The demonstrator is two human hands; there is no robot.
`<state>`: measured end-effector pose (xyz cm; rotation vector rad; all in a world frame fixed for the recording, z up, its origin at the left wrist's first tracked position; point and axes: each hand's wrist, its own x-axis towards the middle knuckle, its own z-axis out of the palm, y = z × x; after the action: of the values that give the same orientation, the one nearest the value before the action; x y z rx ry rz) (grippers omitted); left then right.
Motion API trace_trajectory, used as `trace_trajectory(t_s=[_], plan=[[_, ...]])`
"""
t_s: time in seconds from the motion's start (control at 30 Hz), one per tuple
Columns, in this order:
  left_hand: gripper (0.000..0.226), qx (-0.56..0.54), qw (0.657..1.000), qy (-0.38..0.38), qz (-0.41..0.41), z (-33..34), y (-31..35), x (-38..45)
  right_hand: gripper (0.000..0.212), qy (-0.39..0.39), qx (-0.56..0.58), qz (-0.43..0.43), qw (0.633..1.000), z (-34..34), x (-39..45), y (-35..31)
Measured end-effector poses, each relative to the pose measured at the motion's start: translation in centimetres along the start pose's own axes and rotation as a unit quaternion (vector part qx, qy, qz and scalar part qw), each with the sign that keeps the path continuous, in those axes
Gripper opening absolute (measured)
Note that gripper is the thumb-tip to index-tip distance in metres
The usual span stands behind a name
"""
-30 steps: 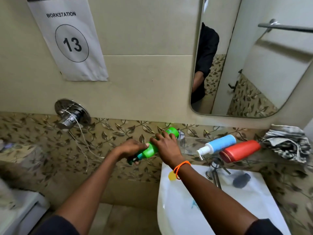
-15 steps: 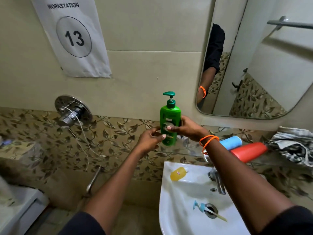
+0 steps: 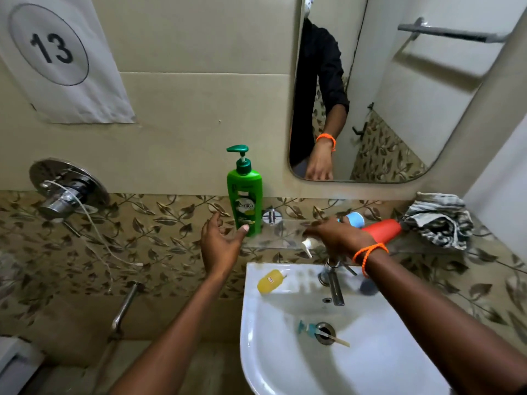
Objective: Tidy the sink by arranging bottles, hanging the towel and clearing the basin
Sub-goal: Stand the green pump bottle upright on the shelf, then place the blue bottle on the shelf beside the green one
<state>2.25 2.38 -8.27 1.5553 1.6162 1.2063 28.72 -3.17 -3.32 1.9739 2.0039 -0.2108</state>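
A green pump bottle (image 3: 245, 201) stands upright at the left end of the glass shelf (image 3: 281, 238). My left hand (image 3: 221, 246) is open just left of it, with the thumb tip at its base. My right hand (image 3: 339, 238) lies over a blue bottle with a white pump (image 3: 355, 219) that lies on its side; whether the fingers grip it is hidden. A red bottle (image 3: 382, 229) lies beside it. A crumpled striped towel (image 3: 439, 220) sits at the shelf's right end. In the white basin (image 3: 285, 360), a blue brush (image 3: 310, 329) lies across the drain.
A small yellow bottle (image 3: 269, 280) and a dark round object (image 3: 368, 286) rest on the sink's back rim, either side of the tap (image 3: 333, 286). The mirror (image 3: 399, 109) reflects a towel rail (image 3: 450, 32). A wall valve (image 3: 68, 189) with a white cord is at left.
The green bottle went from lying in both hands to standing upright on the shelf. Both hands let go of it, and my right hand moved right onto the blue bottle.
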Motion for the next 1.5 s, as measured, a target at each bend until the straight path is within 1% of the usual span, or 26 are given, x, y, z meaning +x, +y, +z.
trace_trajectory(t_s=[0.07, 0.13, 0.17, 0.2, 0.23, 0.27, 0.3, 0.33, 0.37, 0.4, 0.53, 0.67, 0.83, 0.93, 1.03, 1.1, 1.13, 1.17, 1.2, 1.23, 1.27, 1.3, 1.33, 1.37, 1.4, 1.5], plan=[[0.063, -0.015, 0.999, 0.035, 0.019, 1.1, 0.6, -2.0, 0.06, 0.065, -0.018, -0.015, 0.998, 0.7, -0.3, 0.1], [0.047, -0.039, 0.997, 0.029, 0.052, 2.3, 1.1, -3.9, 0.051, 0.116, -0.006, -0.033, 0.993, 0.5, -0.3, 0.5], [0.039, -0.044, 0.996, 0.014, 0.075, 2.9, 1.4, -4.7, 0.051, 0.157, 0.037, -0.045, 0.986, 0.1, -0.2, 0.8], [0.032, -0.045, 0.994, -0.008, 0.095, 3.6, 1.7, -5.3, 0.052, 0.219, 0.119, -0.058, 0.967, -0.3, -0.3, 1.0], [0.029, -0.046, 0.992, -0.038, 0.111, 4.1, 2.2, -5.8, 0.051, 0.291, 0.227, -0.065, 0.927, -0.7, -0.3, 1.1], [0.029, -0.048, 0.988, -0.074, 0.125, 4.6, 2.8, -6.1, 0.049, 0.357, 0.337, -0.064, 0.869, -1.0, -0.2, 1.0], [0.033, -0.045, 0.983, -0.112, 0.138, 5.2, 3.5, -6.2, 0.047, 0.395, 0.429, -0.057, 0.811, -1.3, 0.0, 0.7], [0.039, -0.035, 0.977, -0.146, 0.152, 5.7, 4.2, -6.3, 0.045, 0.401, 0.497, -0.051, 0.768, -1.6, 0.3, 0.4], [0.045, -0.02, 0.972, -0.17, 0.161, 6.2, 4.9, -6.3, 0.046, 0.388, 0.542, -0.045, 0.744, -1.7, 0.6, 0.0], [0.05, -0.004, 0.971, -0.179, 0.161, 6.7, 5.4, -6.2, 0.049, 0.37, 0.565, -0.04, 0.736, -1.5, 0.9, -0.4], [0.059, 0.042, 0.981, -0.138, 0.126, 7.7, 6.3, -5.1, 0.062, 0.351, 0.569, -0.038, 0.743, -1.0, 1.7, -0.6], [0.047, 0.062, 0.984, -0.117, 0.118, 8.1, 6.4, -4.3, 0.061, 0.343, 0.534, -0.047, 0.772, -1.5, 2.1, -0.7], [0.04, 0.067, 0.985, -0.109, 0.119, 8.6, 6.1, -4.0, 0.065, 0.369, 0.497, -0.029, 0.784, -1.4, 2.0, -1.2], [0.048, 0.058, 0.985, -0.107, 0.118, 8.8, 5.9, -4.1, 0.07, 0.368, 0.493, -0.03, 0.787, -1.5, 1.7, -1.4], [0.066, 0.055, 0.989, -0.089, 0.105, 8.7, 5.4, -4.7, 0.088, 0.34, 0.503, -0.034, 0.794, -1.5, 1.0, -1.1], [0.069, 0.045, 0.991, -0.066, 0.104, 8.4, 4.9, -5.6, 0.098, 0.312, 0.516, -0.021, 0.797, -1.4, 0.0, 0.3], [0.067, 0.039, 0.992, -0.052, 0.11, 8.3, 4.6, -6.2, 0.099, 0.302, 0.497, -0.013, 0.813, -1.2, -0.8, 1.5], [0.061, 0.035, 0.991, -0.038, 0.121, 8.2, 4.4, -6.8, 0.098, 0.291, 0.443, -0.005, 0.848, -0.9, -1.5, 3.0], [0.054, 0.034, 0.99, -0.029, 0.131, 8.2, 4.3, -7.4, 0.096, 0.264, 0.353, 0.011, 0.898, -0.5, -2.3, 4.8], [0.046, 0.034, 0.989, -0.029, 0.139, 8.3, 4.2, -8.0, 0.096, 0.209, 0.245, 0.033, 0.946, 0.2, -3.1, 6.4], [0.037, 0.033, 0.988, -0.038, 0.149, 8.5, 4.3, -8.6, 0.099, 0.132, 0.146, 0.059, 0.979, 0.9, -3.9, 7.7], [0.031, 0.031, 0.986, -0.053, 0.158, 8.8, 4.4, -9.1, 0.104, 0.06, 0.079, 0.079, 0.992, 1.7, -4.6, 8.4], [0.026, 0.027, 0.983, -0.07, 0.166, 9.2, 4.4, -9.6, 0.107, 0.017, 0.044, 0.087, 0.995, 2.8, -5.0, 8.7], [0.022, 0.019, 0.982, -0.086, 0.169, 9.7, 4.6, -10.0, 0.103, 0.011, 0.027, 0.085, 0.996, 3.7, -5.4, 8.7], [0.019, 0.01, 0.98, -0.102, 0.169, 10.1, 4.7, -10.3, 0.092, 0.033, 0.022, 0.074, 0.996, 4.4, -5.6, 8.6], [0.017, -0.012, 0.975, -0.14, 0.172, 11.2, 5.1, -10.9, 0.061, 0.153, 0.036, 0.033, 0.987, 5.1, -6.1, 8.6]])
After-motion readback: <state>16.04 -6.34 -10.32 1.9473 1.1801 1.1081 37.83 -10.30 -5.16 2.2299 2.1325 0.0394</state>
